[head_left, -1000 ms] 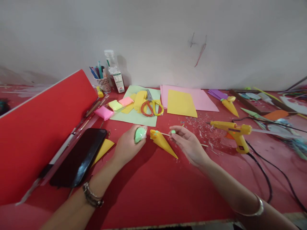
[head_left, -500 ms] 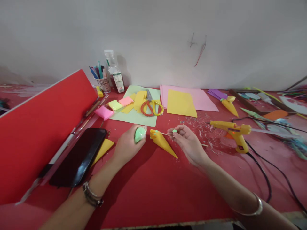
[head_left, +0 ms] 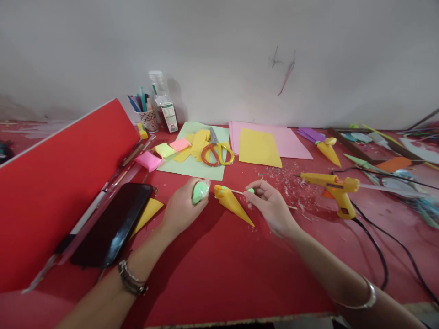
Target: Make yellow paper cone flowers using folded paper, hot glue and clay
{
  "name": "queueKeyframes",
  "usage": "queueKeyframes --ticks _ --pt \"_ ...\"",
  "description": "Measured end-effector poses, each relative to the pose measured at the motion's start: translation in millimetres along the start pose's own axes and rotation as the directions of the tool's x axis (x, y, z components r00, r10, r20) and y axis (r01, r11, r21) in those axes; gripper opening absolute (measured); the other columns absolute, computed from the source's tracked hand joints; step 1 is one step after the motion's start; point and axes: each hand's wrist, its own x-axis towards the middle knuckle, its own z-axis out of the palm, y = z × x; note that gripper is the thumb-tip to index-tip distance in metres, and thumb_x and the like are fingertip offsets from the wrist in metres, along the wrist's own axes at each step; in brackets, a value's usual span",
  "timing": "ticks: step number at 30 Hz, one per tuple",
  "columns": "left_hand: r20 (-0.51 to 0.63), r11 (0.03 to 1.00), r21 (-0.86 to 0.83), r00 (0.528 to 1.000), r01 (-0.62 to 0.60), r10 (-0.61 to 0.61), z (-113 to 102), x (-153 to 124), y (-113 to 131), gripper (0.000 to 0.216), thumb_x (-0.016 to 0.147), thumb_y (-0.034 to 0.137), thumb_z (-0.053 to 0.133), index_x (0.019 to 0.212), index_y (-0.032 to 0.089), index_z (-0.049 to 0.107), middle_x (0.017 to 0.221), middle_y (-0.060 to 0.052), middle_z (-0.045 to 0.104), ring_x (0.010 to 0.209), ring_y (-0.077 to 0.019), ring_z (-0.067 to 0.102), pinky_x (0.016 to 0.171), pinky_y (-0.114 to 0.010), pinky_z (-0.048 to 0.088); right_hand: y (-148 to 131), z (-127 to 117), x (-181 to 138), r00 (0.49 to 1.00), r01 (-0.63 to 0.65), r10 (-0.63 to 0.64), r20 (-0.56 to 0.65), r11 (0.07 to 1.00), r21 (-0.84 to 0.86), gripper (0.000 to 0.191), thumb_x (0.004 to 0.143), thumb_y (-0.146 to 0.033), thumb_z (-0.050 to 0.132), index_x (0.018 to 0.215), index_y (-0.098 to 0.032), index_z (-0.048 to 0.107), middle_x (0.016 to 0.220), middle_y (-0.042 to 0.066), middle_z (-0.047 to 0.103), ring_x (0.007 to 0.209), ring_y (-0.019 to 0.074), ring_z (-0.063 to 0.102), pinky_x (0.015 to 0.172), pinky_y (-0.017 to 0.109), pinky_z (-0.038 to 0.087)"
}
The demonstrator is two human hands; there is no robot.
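L forearm slants up from bottom L corner, dark bracelet (head_left: 132, 282) at the wrist, back of L hand (head_left: 180, 205) facing up/out; fingers curled in snug around a lump of green clay (head_left: 199, 193) in clear wrap, which pokes out on the side nr the R hand (head_left: 270, 205). R forearm comes in from lower R, silver bangle (head_left: 371, 294) well below the wrist; hand half-closed, thumb + index pinching a small green ball (head_left: 251, 191), other fingers loosely bent. Yellow cone (head_left: 235, 209) lies on the red tabletop (head_left: 219, 283) btwn the hands, wide end w/ green dots nr the L hand, pt toward the person & to the R. Thin stick (head_left: 236, 192) shows btwn cone & R fingertips; can't tell if they touch it. Phone (head_left: 111, 228) L of the L hand, yellow glue gun (head_left: 343, 196) R of the R hand.
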Motion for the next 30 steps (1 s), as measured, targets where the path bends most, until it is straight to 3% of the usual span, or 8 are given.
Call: queueKeyframes --ticks 6,9,15,25,30 --pt "0.0 1.0 -0.018 1.0 0.005 -0.005 0.3 -0.9 -0.5 0.017 0.071 0.03 0.047 0.085 0.02 0.049 0.069 0.001 0.057 0.063 -0.0154 0.054 0.053 -0.022 0.037 5.3 0.1 0.4 0.992 -0.086 0.065 0.11 0.977 0.193 0.024 0.071 -0.036 0.054 0.09 -0.021 0.057 0.074 0.0 0.063 0.067 0.0107 0.058 0.067 0.027 0.044" --pt "-0.001 1.0 -0.008 1.0 0.004 -0.004 0.5 -0.9 -0.8 0.018 0.071 0.03 0.047 0.087 0.02 0.05 0.07 0.001 0.057 0.063 -0.0154 0.054 0.053 -0.022 0.037 6.2 -0.4 0.4 0.991 -0.072 0.051 0.124 0.983 0.168 0.024 0.072 -0.038 0.052 0.088 -0.02 0.057 0.07 0.0 0.061 0.064 0.0105 0.057 0.065 0.027 0.044" --pt "-0.012 1.0 -0.017 1.0 -0.006 0.006 1.0 0.8 -1.0 0.019 0.071 0.031 0.047 0.086 0.02 0.051 0.068 0.002 0.057 0.062 -0.0156 0.054 0.053 -0.022 0.037 3.3 -0.8 0.7 0.999 0.033 -0.033 0.01 0.999 -0.017 0.017 0.061 -0.026 0.064 0.065 -0.018 0.05 0.052 -0.008 0.049 0.051 0.0059 0.046 0.053 0.02 0.037" --pt "-0.012 1.0 -0.009 1.0 -0.002 0.002 2.0 1.0 -2.4 0.018 0.071 0.029 0.048 0.086 0.02 0.051 0.067 0.002 0.056 0.06 -0.015 0.053 0.052 -0.022 0.036 6.2 -3.4 1.0 0.997 -0.048 0.045 0.055 0.997 0.063 0.042 0.075 -0.052 0.044 0.052 -0.017 0.045 0.041 -0.006 0.042 0.039 0.0054 0.038 0.044 0.02 0.03" --pt "-0.018 1.0 -0.005 1.0 -0.006 0.006 2.2 0.8 -2.5 0.021 0.071 0.029 0.048 0.089 0.021 0.051 0.068 0.002 0.057 0.062 -0.0153 0.054 0.054 -0.022 0.038 7.4 -3.1 2.4 0.999 -0.01 0.007 0.044 0.997 0.076 0.019 0.067 -0.037 0.06 0.066 -0.018 0.059 0.048 -0.007 0.045 0.046 0.0048 0.04 0.048 0.019 0.033"
